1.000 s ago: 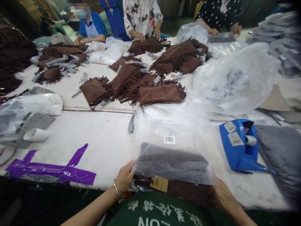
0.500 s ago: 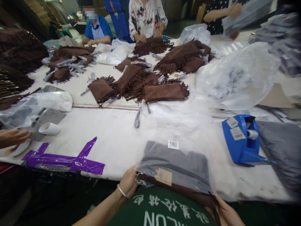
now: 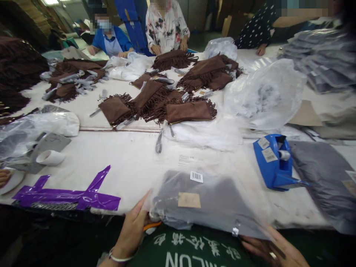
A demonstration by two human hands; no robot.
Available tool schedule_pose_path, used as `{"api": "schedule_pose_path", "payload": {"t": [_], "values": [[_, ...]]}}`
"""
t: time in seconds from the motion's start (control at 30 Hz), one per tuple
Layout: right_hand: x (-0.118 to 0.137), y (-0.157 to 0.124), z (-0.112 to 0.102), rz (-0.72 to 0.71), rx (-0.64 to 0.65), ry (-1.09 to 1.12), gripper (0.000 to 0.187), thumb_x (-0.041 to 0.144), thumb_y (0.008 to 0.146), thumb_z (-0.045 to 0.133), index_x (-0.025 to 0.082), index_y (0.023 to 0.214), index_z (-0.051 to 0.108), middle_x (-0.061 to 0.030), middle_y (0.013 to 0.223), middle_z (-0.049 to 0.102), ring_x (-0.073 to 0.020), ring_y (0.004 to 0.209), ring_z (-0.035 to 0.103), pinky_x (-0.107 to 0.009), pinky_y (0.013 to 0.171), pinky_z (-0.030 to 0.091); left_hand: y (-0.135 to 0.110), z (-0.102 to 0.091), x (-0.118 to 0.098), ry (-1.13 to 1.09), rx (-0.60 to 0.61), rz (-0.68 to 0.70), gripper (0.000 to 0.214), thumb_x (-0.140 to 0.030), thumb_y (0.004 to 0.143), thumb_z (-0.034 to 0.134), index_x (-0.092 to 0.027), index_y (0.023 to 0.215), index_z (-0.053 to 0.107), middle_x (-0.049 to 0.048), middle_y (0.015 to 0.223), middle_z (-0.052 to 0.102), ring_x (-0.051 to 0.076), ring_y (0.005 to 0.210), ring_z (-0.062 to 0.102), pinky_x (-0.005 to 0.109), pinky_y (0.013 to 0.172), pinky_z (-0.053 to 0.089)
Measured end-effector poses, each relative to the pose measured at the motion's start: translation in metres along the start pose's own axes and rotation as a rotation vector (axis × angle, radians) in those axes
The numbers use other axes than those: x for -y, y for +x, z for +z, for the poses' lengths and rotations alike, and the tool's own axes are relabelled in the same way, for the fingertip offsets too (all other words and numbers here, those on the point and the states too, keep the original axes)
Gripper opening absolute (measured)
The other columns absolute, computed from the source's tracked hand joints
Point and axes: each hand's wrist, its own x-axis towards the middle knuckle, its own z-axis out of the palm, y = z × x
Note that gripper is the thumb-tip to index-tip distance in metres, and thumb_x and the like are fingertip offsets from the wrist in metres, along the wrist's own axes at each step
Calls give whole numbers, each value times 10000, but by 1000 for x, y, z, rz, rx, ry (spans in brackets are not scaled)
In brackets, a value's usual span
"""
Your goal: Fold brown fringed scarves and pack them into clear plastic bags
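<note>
Left hand (image 3: 130,233), fingers drawn narrow, pinching the left end of a clear plastic bag (image 3: 205,202) of grey fabric (image 3: 200,196). The bag's long axis runs left to right, dipping rightward, along the near edge of the white work table (image 3: 111,155). Right hand (image 3: 268,246), half closed, grips the lower right corner; blue tape dispenser (image 3: 274,163) lies beyond, farther right.
</note>
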Motion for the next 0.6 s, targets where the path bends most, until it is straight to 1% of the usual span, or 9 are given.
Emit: {"api": "schedule_pose_path", "payload": {"t": [0.03, 0.07, 0.13, 0.2, 0.27, 0.4, 0.5, 0.57, 0.6], "values": [[20, -5, 5, 32, 1, 37, 910, 464, 558, 717, 229, 1371, 381, -126, 1103, 667, -370, 993, 619, -477, 827, 544, -3, 3, -16, -4, -12, 27, 688, -458, 792, 599, -209, 1388, 362, 33, 852, 712, 216, 705, 671, 366, 691, 575], [40, -12, 12, 37, -40, 23, 960, 492, 578, 703, 232, 1410, 301, -130, 1035, 692, -369, 935, 643, -487, 760, 564, -6, 5, -32, -3, -19, 66, 703, -435, 805, 577, -205, 1414, 311, 22, 757, 709, 201, 631, 661, 344, 632, 575], [79, -26, 25, -17, -114, -59, 944, 537, 658, 635, 227, 1441, 207, -129, 883, 722, -349, 781, 682, -463, 614, 583, -11, 10, -64, 0, -14, 169, 717, -416, 823, 537, -166, 1433, 257, 10, 594, 673, 176, 503, 620, 281, 506, 539], [116, -37, 41, -109, -110, -135, 881, 537, 729, 573, 222, 1448, 172, -117, 785, 726, -314, 654, 686, -421, 528, 577, -11, 16, -93, -24, -3, 300, 685, -380, 839, 509, -135, 1429, 261, 13, 538, 652, 155, 441, 586, 235, 441, 489], [150, -40, 57, -234, -103, -202, 812, 491, 764, 557, 231, 1443, 196, -99, 741, 726, -277, 589, 678, -377, 505, 572, -4, 22, -121, -26, -7, 424, 618, -336, 846, 499, -110, 1396, 333, 12, 506, 635, 142, 408, 567, 217, 414, 466], [212, -30, 86, -495, -127, -302, 621, 392, 784, 535, 246, 1370, 391, -90, 721, 725, -259, 589, 680, -326, 512, 570, 16, 37, -175, 36, -2, 591, 515, -315, 834, 497, -66, 1285, 486, 34, 518, 652, 168, 426, 611, 217, 387, 477], [238, -25, 90, -688, -178, -272, 535, 389, 784, 518, 289, 1308, 477, -73, 678, 720, -254, 591, 683, -284, 503, 568, 12, 45, -203, 41, -53, 781, 466, -309, 851, 469, -81, 1254, 520, 34, 542, 671, 173, 449, 635, 219, 398, 498], [236, -24, 81, -712, -201, -253, 522, 404, 782, 511, 318, 1296, 485, -65, 626, 707, -244, 548, 674, -260, 464, 556, 3, 44, -204, 61, -89, 917, 449, -296, 866, 460, -88, 1259, 517, 25, 550, 675, 162, 452, 634, 226, 424, 517], [229, -23, 75, -685, -200, -253, 530, 411, 778, 512, 320, 1299, 480, -69, 628, 706, -244, 540, 672, -261, 455, 554, 0, 42, -196, 91, -78, 950, 447, -288, 872, 461, -87, 1269, 508, 24, 559, 678, 158, 461, 636, 233, 444, 530]]}}
